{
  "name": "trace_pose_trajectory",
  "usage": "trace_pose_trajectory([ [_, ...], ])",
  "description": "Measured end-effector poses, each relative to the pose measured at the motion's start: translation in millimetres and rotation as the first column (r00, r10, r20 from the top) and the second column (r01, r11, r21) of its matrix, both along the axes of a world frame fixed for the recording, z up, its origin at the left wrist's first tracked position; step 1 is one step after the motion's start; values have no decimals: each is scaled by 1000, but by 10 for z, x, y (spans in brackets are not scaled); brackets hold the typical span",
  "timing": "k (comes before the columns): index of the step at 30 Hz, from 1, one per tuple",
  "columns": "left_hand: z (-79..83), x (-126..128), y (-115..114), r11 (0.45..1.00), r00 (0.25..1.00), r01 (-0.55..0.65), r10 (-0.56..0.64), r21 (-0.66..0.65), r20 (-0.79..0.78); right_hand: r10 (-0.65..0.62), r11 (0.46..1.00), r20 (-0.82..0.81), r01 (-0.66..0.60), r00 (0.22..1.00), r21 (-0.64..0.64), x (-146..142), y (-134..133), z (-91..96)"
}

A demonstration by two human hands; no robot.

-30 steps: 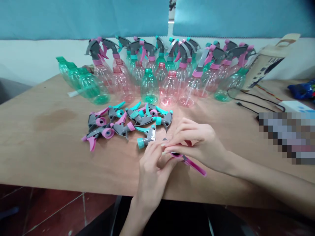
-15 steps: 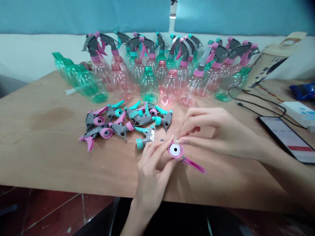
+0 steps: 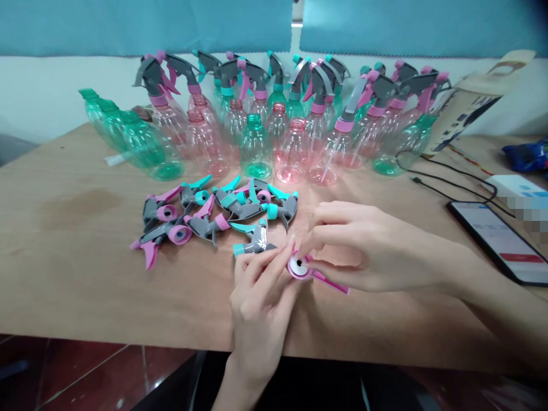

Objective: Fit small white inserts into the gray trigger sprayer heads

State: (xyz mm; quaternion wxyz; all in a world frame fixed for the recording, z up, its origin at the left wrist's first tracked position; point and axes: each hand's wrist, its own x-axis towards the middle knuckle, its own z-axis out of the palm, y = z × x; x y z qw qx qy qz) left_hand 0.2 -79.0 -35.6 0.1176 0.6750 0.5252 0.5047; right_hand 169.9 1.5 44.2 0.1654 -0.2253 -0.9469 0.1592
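My left hand [image 3: 259, 302] is closed around a trigger spray head [image 3: 331, 282], its collar turned up towards me and its pink lever sticking out to the right. Inside the pink collar lies a white washer [image 3: 295, 266] with a dark hole in the middle. The thumb and forefinger of my right hand [image 3: 372, 248] are bent together over the collar's mouth, their tips on the washer. Just beyond my left fingers rests a grey and teal spray head [image 3: 258, 240]. Most of the held spray head's body is hidden by my hands.
A heap of spray heads [image 3: 205, 225] lies left of my hands. Behind it stand pink bottles [image 3: 293, 154] and green bottles [image 3: 257, 151], several capped with spray heads. To the right are a phone [image 3: 499, 240], a black cable [image 3: 454, 185] and a cream tumbler [image 3: 466, 108].
My right fingertips have moved from the collar's upper rim down over the white washer. Both hands and the held spray head have shifted slightly left in view.
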Motion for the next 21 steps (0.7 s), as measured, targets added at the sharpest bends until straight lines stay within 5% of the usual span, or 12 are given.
trace_pose_trajectory([
  [21, -46, 11, -29, 991, 991, 123, -119, -55, 66, 28, 995, -71, -21, 997, 95, -102, -44, -79],
])
